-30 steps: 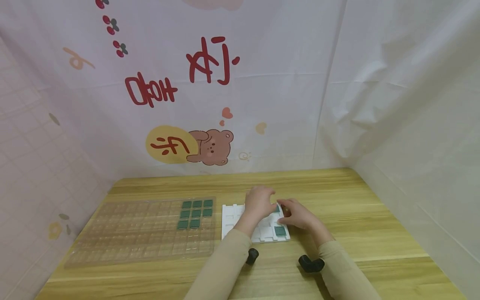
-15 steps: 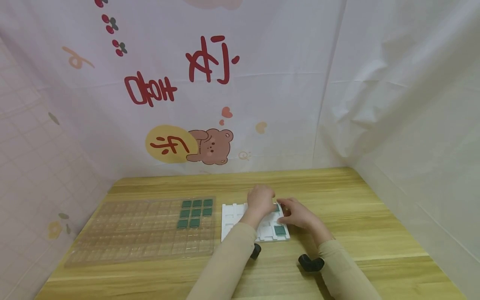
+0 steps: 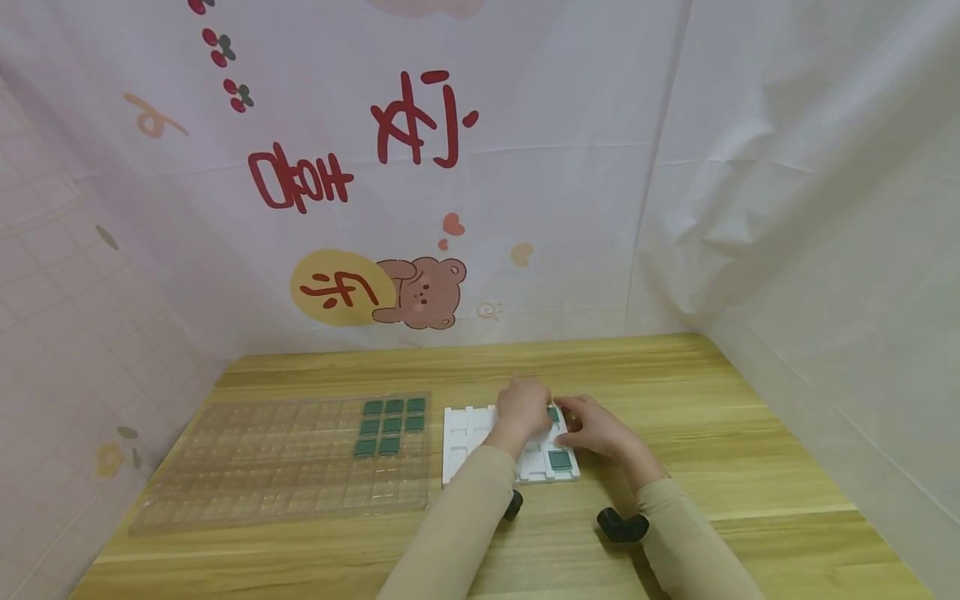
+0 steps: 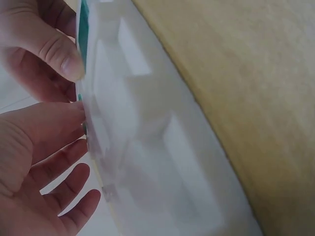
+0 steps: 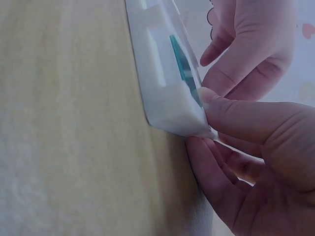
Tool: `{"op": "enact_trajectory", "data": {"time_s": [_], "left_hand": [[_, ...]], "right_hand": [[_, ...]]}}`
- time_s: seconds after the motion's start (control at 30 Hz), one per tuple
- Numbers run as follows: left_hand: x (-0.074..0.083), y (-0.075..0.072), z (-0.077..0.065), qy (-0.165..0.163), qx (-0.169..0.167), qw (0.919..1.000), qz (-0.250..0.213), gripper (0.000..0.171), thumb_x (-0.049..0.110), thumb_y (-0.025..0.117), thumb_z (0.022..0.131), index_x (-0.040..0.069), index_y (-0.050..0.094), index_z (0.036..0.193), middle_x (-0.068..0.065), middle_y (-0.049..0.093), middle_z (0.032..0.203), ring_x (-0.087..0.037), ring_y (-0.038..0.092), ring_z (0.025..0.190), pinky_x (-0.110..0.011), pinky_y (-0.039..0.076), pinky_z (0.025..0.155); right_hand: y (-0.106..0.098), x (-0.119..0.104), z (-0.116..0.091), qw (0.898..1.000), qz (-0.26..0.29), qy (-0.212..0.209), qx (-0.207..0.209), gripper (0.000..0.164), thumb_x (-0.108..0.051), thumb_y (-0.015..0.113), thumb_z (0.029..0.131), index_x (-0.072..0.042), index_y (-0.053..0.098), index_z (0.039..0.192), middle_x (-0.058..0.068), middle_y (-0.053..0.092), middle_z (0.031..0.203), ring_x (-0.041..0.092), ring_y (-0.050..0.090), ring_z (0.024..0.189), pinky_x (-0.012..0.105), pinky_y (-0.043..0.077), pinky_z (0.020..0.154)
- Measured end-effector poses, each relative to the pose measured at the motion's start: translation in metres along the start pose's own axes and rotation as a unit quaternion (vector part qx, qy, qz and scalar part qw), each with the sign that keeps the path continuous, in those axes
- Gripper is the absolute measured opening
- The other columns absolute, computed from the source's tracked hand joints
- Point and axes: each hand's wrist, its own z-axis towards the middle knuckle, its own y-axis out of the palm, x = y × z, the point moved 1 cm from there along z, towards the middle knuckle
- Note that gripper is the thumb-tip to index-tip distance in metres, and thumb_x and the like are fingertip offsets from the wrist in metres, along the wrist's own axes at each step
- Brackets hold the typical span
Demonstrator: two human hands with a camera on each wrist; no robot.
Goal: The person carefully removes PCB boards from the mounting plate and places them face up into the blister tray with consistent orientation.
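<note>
A white compartment tray (image 3: 456, 454) lies on the table. One green chip (image 3: 560, 460) sits in its near right pocket. Another green chip (image 3: 553, 414) shows at the far right corner, between the hands. My left hand (image 3: 525, 410) reaches over the tray; in the left wrist view its thumb and forefinger pinch at a green sliver by the tray's edge. My right hand (image 3: 596, 429) holds that same corner, with the thumb (image 5: 236, 115) on the rim and a finger against the side. The right wrist view shows a green chip (image 5: 182, 61) slanting in its pocket.
Left of the white tray lies a long clear plastic tray (image 3: 285, 458) with many pockets. Several green chips (image 3: 392, 426) fill its far right part. A printed white curtain (image 3: 562, 208) stands behind the wooden table (image 3: 735, 500).
My left hand has shifted slightly right and lower over the tray, and its fingers look more closed. The right hand stays at the tray's corner.
</note>
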Motion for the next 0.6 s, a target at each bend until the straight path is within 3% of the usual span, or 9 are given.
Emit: {"op": "enact_trajectory", "data": {"time_s": [0.27,0.6], "left_hand": [[0.002,0.0086,0.0046,0.006,0.013,0.9998,0.016,0.016,0.021,0.078,0.079,0.021,0.076,0.094,0.003,0.068,0.097,-0.022,0.058,0.102,-0.039,0.051,0.079],[0.0029,0.0078,0.0043,0.002,0.017,0.9998,0.008,0.014,0.022,0.079,0.078,0.022,0.076,0.092,0.004,0.068,0.094,-0.022,0.058,0.1,-0.039,0.051,0.079]], "right_hand": [[-0.0009,-0.0002,0.0003,1.0,0.003,-0.003,0.0,0.065,-0.01,0.078,0.084,0.007,0.048,0.139,0.023,0.052,0.125,0.025,0.054,0.097,0.043,0.048,0.088],[-0.0015,-0.0005,-0.0009,1.0,-0.001,-0.009,0.001,0.065,-0.011,0.078,0.084,0.007,0.049,0.139,0.022,0.053,0.124,0.025,0.053,0.096,0.042,0.048,0.087]]}}
